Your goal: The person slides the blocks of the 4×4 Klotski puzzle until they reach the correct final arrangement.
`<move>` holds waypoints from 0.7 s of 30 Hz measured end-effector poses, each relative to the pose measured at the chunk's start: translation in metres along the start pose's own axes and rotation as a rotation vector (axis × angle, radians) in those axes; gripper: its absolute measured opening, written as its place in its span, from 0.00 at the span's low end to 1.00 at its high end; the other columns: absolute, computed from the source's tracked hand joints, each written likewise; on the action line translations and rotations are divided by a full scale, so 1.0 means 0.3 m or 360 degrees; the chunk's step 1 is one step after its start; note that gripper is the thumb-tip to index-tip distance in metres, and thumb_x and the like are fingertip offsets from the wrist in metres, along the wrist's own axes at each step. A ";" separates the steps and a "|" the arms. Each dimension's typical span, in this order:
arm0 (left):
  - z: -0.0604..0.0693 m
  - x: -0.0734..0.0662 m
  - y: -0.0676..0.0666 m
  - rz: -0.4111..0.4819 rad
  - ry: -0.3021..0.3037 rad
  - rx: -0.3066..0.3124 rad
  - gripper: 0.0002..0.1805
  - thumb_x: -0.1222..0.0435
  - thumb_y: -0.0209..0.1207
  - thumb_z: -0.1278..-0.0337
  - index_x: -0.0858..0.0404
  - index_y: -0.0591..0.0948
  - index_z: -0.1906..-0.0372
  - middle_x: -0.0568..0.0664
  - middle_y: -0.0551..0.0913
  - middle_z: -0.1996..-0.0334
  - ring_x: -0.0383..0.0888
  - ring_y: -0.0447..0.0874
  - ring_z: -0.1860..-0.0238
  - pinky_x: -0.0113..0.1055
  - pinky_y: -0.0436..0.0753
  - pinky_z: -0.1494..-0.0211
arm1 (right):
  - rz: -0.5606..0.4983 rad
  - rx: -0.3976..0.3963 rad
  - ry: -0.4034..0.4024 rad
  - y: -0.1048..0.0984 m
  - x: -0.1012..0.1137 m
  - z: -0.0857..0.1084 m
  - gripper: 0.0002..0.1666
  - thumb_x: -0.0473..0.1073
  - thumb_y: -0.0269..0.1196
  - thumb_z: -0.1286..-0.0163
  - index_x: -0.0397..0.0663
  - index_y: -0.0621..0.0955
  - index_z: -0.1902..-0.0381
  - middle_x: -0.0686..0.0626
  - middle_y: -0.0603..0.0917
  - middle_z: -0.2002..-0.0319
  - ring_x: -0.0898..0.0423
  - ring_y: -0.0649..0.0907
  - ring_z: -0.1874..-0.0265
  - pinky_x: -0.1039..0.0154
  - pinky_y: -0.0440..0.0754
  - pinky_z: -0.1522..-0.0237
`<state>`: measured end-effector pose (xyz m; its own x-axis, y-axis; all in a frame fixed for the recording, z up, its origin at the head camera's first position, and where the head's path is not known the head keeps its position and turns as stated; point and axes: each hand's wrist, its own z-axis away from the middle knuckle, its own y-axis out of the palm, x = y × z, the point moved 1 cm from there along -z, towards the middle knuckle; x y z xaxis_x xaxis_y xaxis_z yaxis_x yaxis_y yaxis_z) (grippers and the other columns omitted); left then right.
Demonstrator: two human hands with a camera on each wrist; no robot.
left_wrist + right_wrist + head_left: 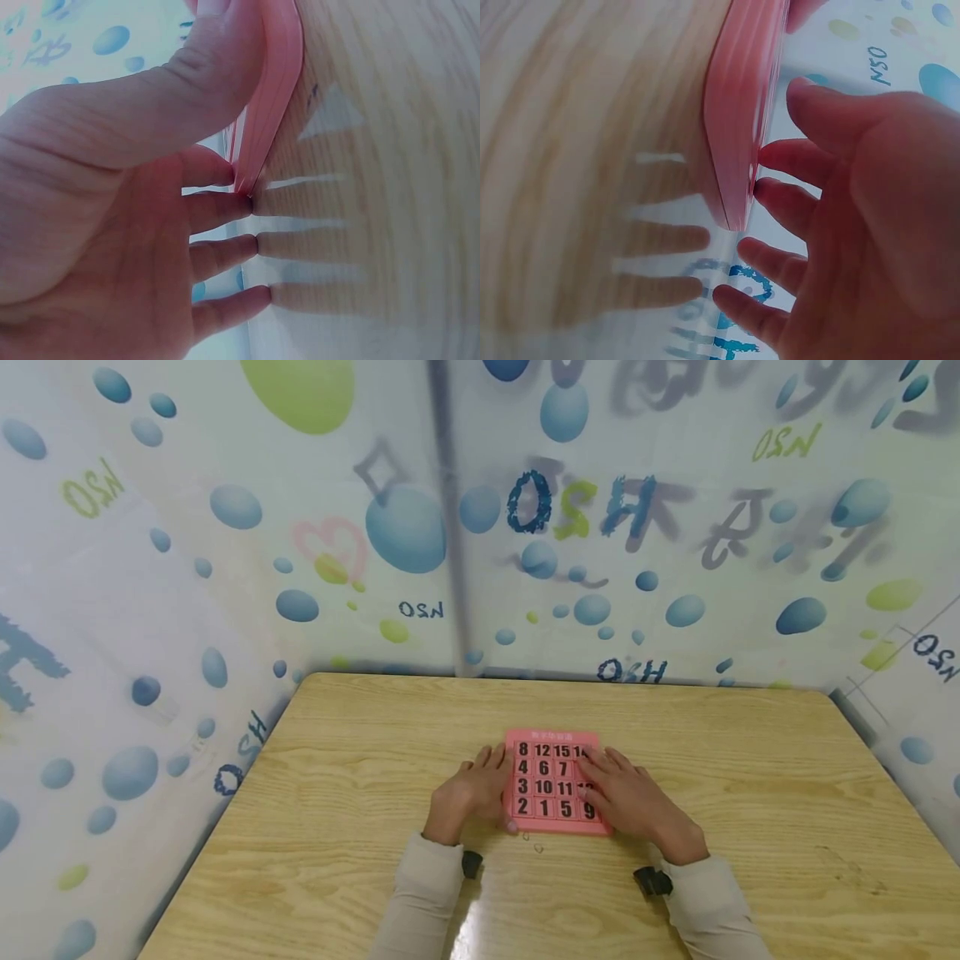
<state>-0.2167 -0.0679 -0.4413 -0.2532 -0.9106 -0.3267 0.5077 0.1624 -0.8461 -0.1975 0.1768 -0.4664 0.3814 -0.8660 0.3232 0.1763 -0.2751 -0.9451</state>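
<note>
A pink number sliding puzzle point(517, 820) lies flat on the table, its white tiles printed with black numbers. The left hand point(474, 787) holds its left side, thumb at the near corner and index finger against the edge. In the left wrist view, the other fingers point(225, 255) reach down to the tabletop. Over the right part of the puzzle is the right hand point(626, 793), with its index and middle fingertips point(769, 187) at the tile face and its thumb raised. It hides some right-column tiles.
The light wood table point(337, 760) has its far edge against a printed fabric wall point(487, 577) with blue and green drops. Dark straps point(652, 882) show at both wrists. Small marks point(537, 848) dot the tabletop before the puzzle.
</note>
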 end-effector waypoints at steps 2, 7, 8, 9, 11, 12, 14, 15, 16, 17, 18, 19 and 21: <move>0.000 -0.001 0.000 -0.0003 -0.0004 0.0000 0.65 0.50 0.75 0.58 0.61 0.46 0.20 0.53 0.42 0.19 0.52 0.37 0.20 0.51 0.50 0.20 | 0.0007 0.0004 0.0007 -0.001 0.000 0.001 0.32 0.51 0.53 0.22 0.43 0.67 0.26 0.38 0.61 0.25 0.32 0.58 0.26 0.27 0.58 0.34; -0.002 -0.003 -0.001 -0.0007 -0.0011 0.0008 0.65 0.50 0.75 0.58 0.60 0.46 0.20 0.53 0.41 0.19 0.52 0.37 0.19 0.51 0.50 0.20 | 0.0000 0.0011 0.0016 -0.006 0.005 0.004 0.31 0.51 0.53 0.22 0.44 0.68 0.27 0.39 0.62 0.25 0.32 0.58 0.26 0.27 0.58 0.33; -0.002 -0.003 -0.002 -0.0009 -0.0011 0.0009 0.65 0.50 0.75 0.58 0.60 0.46 0.20 0.53 0.41 0.19 0.52 0.37 0.19 0.51 0.50 0.20 | 0.0000 0.0012 0.0013 -0.008 0.007 0.005 0.31 0.51 0.53 0.22 0.44 0.68 0.27 0.39 0.63 0.25 0.32 0.59 0.26 0.27 0.59 0.34; -0.003 -0.003 -0.002 -0.0008 -0.0012 0.0013 0.65 0.50 0.75 0.57 0.60 0.46 0.20 0.53 0.41 0.19 0.52 0.36 0.19 0.51 0.49 0.20 | 0.0002 0.0014 0.0011 -0.010 0.009 0.006 0.31 0.50 0.53 0.22 0.44 0.68 0.27 0.39 0.63 0.25 0.32 0.59 0.27 0.27 0.59 0.34; -0.003 -0.003 -0.002 -0.0009 -0.0012 0.0015 0.65 0.50 0.75 0.57 0.60 0.46 0.20 0.53 0.41 0.19 0.52 0.36 0.19 0.51 0.50 0.20 | 0.0012 0.0022 0.0008 -0.011 0.010 0.008 0.31 0.49 0.53 0.23 0.44 0.69 0.27 0.39 0.63 0.25 0.32 0.60 0.27 0.27 0.60 0.34; -0.002 -0.004 -0.002 -0.0011 -0.0011 0.0013 0.65 0.50 0.75 0.58 0.60 0.46 0.20 0.53 0.42 0.19 0.52 0.37 0.19 0.51 0.50 0.20 | 0.0016 0.0026 0.0006 -0.013 0.012 0.009 0.30 0.49 0.53 0.23 0.43 0.69 0.27 0.39 0.63 0.25 0.32 0.60 0.27 0.27 0.60 0.34; -0.001 -0.004 -0.001 -0.0012 -0.0006 0.0014 0.65 0.50 0.75 0.57 0.61 0.46 0.20 0.53 0.42 0.19 0.52 0.37 0.19 0.51 0.50 0.20 | 0.0019 0.0032 0.0005 -0.014 0.013 0.010 0.30 0.49 0.54 0.23 0.43 0.69 0.28 0.38 0.64 0.26 0.32 0.61 0.27 0.27 0.60 0.35; 0.000 -0.004 -0.001 -0.0012 -0.0004 0.0013 0.65 0.50 0.75 0.57 0.61 0.46 0.20 0.53 0.42 0.19 0.53 0.37 0.20 0.51 0.50 0.20 | 0.0018 0.0033 0.0008 -0.014 0.013 0.010 0.30 0.49 0.54 0.23 0.42 0.69 0.28 0.38 0.64 0.26 0.32 0.61 0.28 0.27 0.60 0.35; 0.000 -0.004 0.000 -0.0012 -0.0002 0.0012 0.65 0.49 0.75 0.57 0.61 0.47 0.20 0.53 0.42 0.19 0.53 0.37 0.20 0.52 0.51 0.20 | 0.0014 0.0033 0.0012 -0.014 0.013 0.010 0.31 0.49 0.54 0.23 0.42 0.69 0.28 0.38 0.63 0.26 0.32 0.60 0.27 0.27 0.60 0.34; 0.001 -0.004 0.000 -0.0014 0.0000 0.0011 0.65 0.49 0.75 0.57 0.61 0.46 0.20 0.53 0.42 0.19 0.53 0.37 0.20 0.52 0.51 0.20 | 0.0012 0.0031 0.0013 -0.015 0.015 0.010 0.31 0.49 0.54 0.23 0.42 0.68 0.27 0.38 0.63 0.25 0.31 0.60 0.27 0.27 0.60 0.35; 0.002 -0.004 -0.001 -0.0014 0.0001 0.0009 0.65 0.49 0.75 0.57 0.61 0.47 0.20 0.53 0.42 0.19 0.53 0.37 0.20 0.52 0.51 0.21 | 0.0003 0.0031 0.0020 -0.014 0.016 0.009 0.31 0.49 0.54 0.23 0.43 0.68 0.27 0.38 0.63 0.25 0.31 0.59 0.27 0.27 0.59 0.34; 0.002 -0.003 0.000 -0.0011 0.0002 0.0009 0.65 0.49 0.75 0.57 0.61 0.46 0.20 0.53 0.42 0.19 0.53 0.37 0.20 0.52 0.51 0.20 | 0.0002 0.0030 0.0023 -0.013 0.015 0.008 0.32 0.49 0.54 0.23 0.43 0.67 0.26 0.38 0.62 0.25 0.31 0.59 0.27 0.27 0.59 0.34; 0.003 -0.003 -0.001 -0.0008 0.0002 0.0002 0.65 0.49 0.75 0.57 0.61 0.46 0.20 0.53 0.42 0.19 0.53 0.37 0.20 0.52 0.51 0.21 | -0.0002 0.0031 0.0030 -0.011 0.016 0.005 0.33 0.50 0.53 0.22 0.44 0.65 0.25 0.39 0.61 0.24 0.32 0.58 0.26 0.27 0.58 0.34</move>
<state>-0.2158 -0.0676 -0.4403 -0.2570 -0.9109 -0.3229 0.5074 0.1572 -0.8473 -0.1950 0.1742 -0.4617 0.3643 -0.8734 0.3232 0.1945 -0.2680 -0.9436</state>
